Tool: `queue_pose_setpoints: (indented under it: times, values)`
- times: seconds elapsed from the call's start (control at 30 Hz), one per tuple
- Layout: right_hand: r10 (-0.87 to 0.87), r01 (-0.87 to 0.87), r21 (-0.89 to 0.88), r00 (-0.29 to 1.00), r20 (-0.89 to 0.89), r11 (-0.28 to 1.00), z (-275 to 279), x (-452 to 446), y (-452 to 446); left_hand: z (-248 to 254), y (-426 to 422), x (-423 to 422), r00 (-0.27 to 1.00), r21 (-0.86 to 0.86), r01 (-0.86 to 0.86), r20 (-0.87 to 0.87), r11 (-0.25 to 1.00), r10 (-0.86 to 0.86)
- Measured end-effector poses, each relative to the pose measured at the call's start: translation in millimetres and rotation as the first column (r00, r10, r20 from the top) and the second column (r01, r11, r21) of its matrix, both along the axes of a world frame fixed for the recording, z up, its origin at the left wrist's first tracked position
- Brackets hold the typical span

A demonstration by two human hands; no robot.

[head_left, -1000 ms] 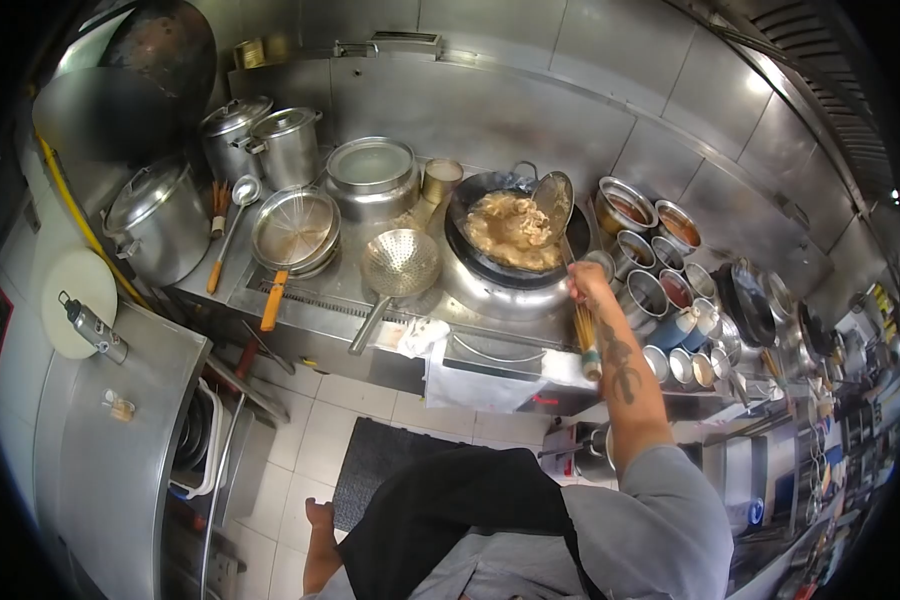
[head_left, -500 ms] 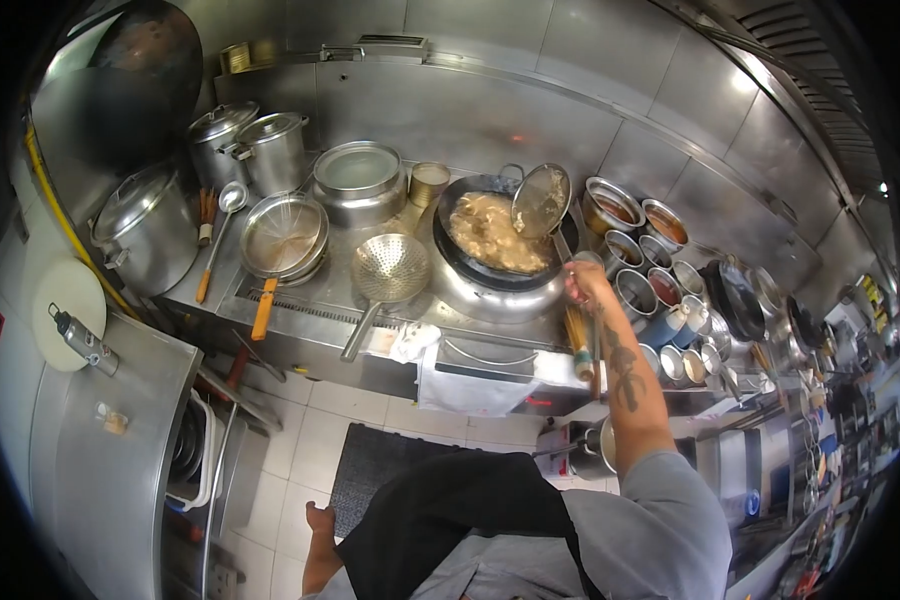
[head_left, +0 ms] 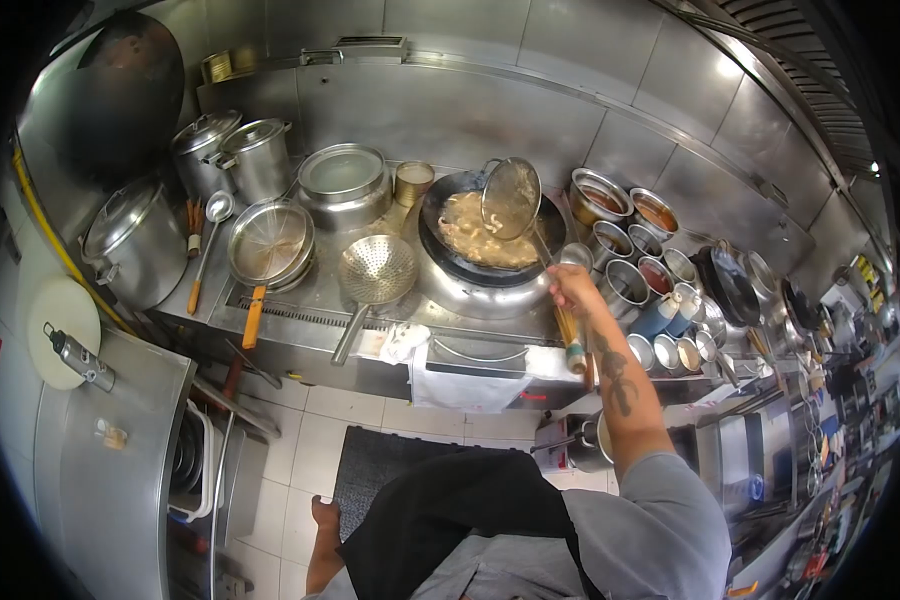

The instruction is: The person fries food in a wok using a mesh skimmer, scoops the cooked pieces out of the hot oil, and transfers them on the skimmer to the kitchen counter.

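My right hand (head_left: 573,288) is closed round the handle of a round, long-handled strainer (head_left: 512,198). Its bowl is tilted over a black wok (head_left: 435,250), with bits of food clinging inside. Pieces of food in a brown, bubbling sauce (head_left: 465,225) fill the wok, which sits on a round metal burner ring (head_left: 485,298). Low at my left side hangs my left hand (head_left: 325,512), away from the cooker. It holds nothing I can see, and its thumb stands apart from the loosely bent fingers.
A perforated ladle (head_left: 378,270) and wire strainer (head_left: 270,243) lie left of the wok. Lidded pots (head_left: 135,245) stand farther left. Several sauce containers (head_left: 625,285) crowd the right. A steel counter (head_left: 110,470) is at my left; a black mat (head_left: 370,465) lies on the tiled floor.
The strainer has swung left and its bowl has turned more upright over the wok, with my right hand still on its handle. The whole view has shifted slightly.
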State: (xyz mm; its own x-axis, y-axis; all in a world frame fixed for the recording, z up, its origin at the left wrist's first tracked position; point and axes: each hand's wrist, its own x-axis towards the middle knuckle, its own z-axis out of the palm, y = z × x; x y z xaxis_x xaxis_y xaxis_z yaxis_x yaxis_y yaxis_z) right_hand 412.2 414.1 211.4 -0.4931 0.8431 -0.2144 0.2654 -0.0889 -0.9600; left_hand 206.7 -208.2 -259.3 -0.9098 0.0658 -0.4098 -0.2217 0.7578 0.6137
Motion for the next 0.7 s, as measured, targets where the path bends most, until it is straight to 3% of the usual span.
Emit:
queue_pose_setpoints:
  times: [0.1,0.23,0.5,0.6,0.67,0.7]
  values:
    - [0.019,-0.024,0.081,0.998,0.060,0.996,-2,0,2,18,1,8,1.000,-0.015,0.014,0.004,1.000,-0.014]
    - [-0.047,0.047,0.005,0.999,0.017,0.999,8,8,6,-5,-11,7,1.000,-0.008,-0.003,-0.003,1.000,0.003]
    - [-0.115,0.076,0.224,0.979,0.166,0.972,5,31,36,4,-20,12,1.000,-0.062,-0.016,0.007,0.998,0.017]
    - [-0.091,0.049,0.185,0.971,0.222,0.981,-9,38,48,-7,-27,12,1.000,-0.048,-0.003,0.005,0.999,0.003]
    - [-0.123,0.134,-0.099,0.987,0.107,0.986,-19,39,49,-10,-29,15,1.000,-0.051,-0.018,-0.005,0.999,0.018]
    - [-0.118,0.129,-0.100,0.987,0.106,0.987,-25,37,50,-9,-30,17,0.999,-0.053,-0.029,-0.015,0.998,0.028]
